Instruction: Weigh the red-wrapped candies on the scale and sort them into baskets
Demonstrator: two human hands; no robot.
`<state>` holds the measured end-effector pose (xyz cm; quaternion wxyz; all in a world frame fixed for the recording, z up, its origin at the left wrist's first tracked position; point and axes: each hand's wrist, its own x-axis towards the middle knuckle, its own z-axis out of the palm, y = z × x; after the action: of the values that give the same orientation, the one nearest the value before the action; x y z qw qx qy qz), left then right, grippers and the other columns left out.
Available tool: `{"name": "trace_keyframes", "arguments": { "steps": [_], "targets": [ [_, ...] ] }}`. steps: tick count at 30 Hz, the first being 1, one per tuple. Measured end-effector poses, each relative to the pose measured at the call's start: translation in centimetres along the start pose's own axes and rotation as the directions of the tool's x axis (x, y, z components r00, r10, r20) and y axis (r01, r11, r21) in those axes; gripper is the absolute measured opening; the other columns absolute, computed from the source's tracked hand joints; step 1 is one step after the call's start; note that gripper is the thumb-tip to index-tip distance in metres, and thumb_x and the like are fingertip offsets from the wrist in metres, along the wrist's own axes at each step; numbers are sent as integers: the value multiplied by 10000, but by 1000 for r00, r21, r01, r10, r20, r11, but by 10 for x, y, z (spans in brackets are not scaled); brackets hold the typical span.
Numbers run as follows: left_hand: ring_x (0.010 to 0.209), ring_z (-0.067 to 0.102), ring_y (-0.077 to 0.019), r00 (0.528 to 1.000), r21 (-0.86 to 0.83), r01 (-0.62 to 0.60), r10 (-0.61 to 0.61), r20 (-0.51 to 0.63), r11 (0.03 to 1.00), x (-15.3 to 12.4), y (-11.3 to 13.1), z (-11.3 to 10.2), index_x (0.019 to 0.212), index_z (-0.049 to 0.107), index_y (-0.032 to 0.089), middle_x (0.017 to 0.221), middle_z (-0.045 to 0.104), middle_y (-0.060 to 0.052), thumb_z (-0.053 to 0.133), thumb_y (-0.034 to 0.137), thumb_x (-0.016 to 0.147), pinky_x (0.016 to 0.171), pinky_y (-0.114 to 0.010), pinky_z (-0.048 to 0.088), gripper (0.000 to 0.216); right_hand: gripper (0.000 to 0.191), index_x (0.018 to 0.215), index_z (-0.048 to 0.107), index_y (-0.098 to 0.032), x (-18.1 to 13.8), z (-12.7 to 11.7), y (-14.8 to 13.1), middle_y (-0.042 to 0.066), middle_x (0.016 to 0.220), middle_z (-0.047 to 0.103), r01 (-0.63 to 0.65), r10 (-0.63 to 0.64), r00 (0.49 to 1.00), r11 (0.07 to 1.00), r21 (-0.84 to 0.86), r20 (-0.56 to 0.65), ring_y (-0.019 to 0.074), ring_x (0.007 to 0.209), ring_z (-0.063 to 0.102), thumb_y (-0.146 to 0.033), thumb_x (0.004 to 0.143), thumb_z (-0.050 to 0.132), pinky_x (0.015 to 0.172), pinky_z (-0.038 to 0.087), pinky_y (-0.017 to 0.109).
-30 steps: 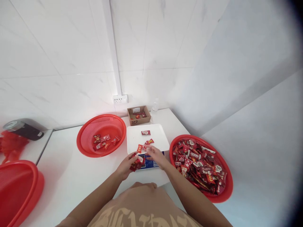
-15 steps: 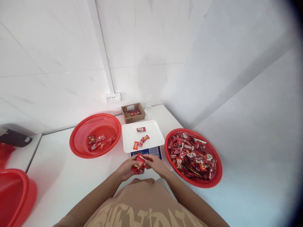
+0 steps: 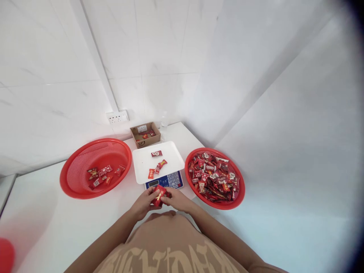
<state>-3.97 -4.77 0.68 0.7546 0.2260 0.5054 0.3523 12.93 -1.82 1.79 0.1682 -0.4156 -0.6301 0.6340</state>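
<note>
Sweets (image 3: 159,194): small red bunch, pinched between both hands.
Left hand (image 3: 145,202): closed on bunch.
Right hand (image 3: 178,200): closed on bunch.
Scale (image 3: 157,162): directly ahead, just beyond hands.

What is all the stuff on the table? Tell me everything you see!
Full basket: one, red, right of the scale, heaped with red sweets.
Other basket: one, red, left of the scale, a few sweets inside.
Scale: one, white tray, blue keypad, middle; four red sweets on the tray.
Cardboard box: one, brown, behind the scale, some sweets inside.
Wall socket: one, white, on the wall.
Table: one, white.
Left hand and right hand: together holding red sweets in front of the scale.
</note>
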Motion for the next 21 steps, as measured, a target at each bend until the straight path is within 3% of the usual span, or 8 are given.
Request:
{"name": "trace_keyframes", "arguments": {
  "steps": [3, 5, 6, 9, 12, 13, 15, 21],
  "targets": [
    [746, 645, -174, 999, -49, 51, -51, 6, 998, -2, 4, 2, 929, 576, 174, 833, 669, -57, 658, 357, 760, 677, -315, 532, 261, 347, 1074, 624, -198, 1, -21, 4, 51, 1000, 662, -4, 1, 996, 999, -39, -84, 157, 802, 600, -378, 794, 524, 741, 494, 324],
    [737, 646, -168, 996, -161, 80, -85, -29, 984, -4, 7, 1, 891, 582, 171, 823, 672, -48, 629, 267, 776, 688, -323, 540, 157, 404, 1130, 593, -192, -4, -52, 12, 80, 1127, 629, -54, 20, 948, 994, -99, -317, 197, 967, 587, -395, 791, 509, 860, 467, 367],
    [727, 645, -164, 993, -219, 88, -102, -52, 972, -5, 9, 0, 877, 586, 166, 827, 675, -49, 605, 231, 784, 697, -332, 544, 115, 415, 1147, 582, -190, -8, -72, 17, 91, 1174, 607, -89, -2, 888, 981, -175, -460, 212, 1058, 553, -390, 794, 494, 943, 418, 386],
    [716, 650, -169, 988, -343, 104, -135, -68, 934, -8, 14, -5, 877, 605, 137, 874, 688, -83, 541, 191, 804, 710, -360, 553, 111, 501, 1228, 524, -168, -35, -134, 41, 145, 1286, 514, -373, -55, 619, 857, -355, -784, 275, 1245, 401, -400, 787, 476, 1057, 276, 455],
    [723, 658, -185, 990, -400, 106, -134, -43, 910, -8, 17, -10, 903, 613, 116, 897, 693, -109, 534, 204, 809, 716, -379, 558, 150, 649, 1357, 383, -216, -65, -177, 74, 176, 1447, 301, -697, 125, 278, 709, -110, -952, 386, 1330, 231, -480, 770, 473, 996, 245, 611],
    [719, 659, -187, 990, -409, 104, -135, -49, 907, -8, 17, -10, 902, 612, 114, 885, 694, -109, 538, 206, 810, 712, -381, 560, 150, 694, 1381, 344, -207, -72, -185, 85, 205, 1457, 263, -738, 210, 205, 675, -10, -956, 417, 1321, 227, -506, 766, 466, 954, 267, 640],
    [710, 660, -185, 987, -413, 104, -144, -66, 905, -6, 16, -9, 903, 607, 110, 871, 696, -110, 541, 213, 817, 696, -375, 563, 150, 734, 1397, 316, -182, -80, -190, 102, 255, 1440, 265, -769, 309, 175, 636, 66, -935, 455, 1305, 229, -529, 764, 451, 900, 264, 688],
    [695, 661, -178, 985, -399, 127, -163, -59, 908, -3, 12, -3, 927, 599, 97, 911, 695, -121, 547, 226, 829, 668, -361, 567, 170, 642, 1398, 308, -253, -72, -175, 112, 196, 1422, 350, -808, 328, 252, 589, -12, -910, 420, 1247, 363, -494, 809, 395, 915, 195, 711]
  ]
}}
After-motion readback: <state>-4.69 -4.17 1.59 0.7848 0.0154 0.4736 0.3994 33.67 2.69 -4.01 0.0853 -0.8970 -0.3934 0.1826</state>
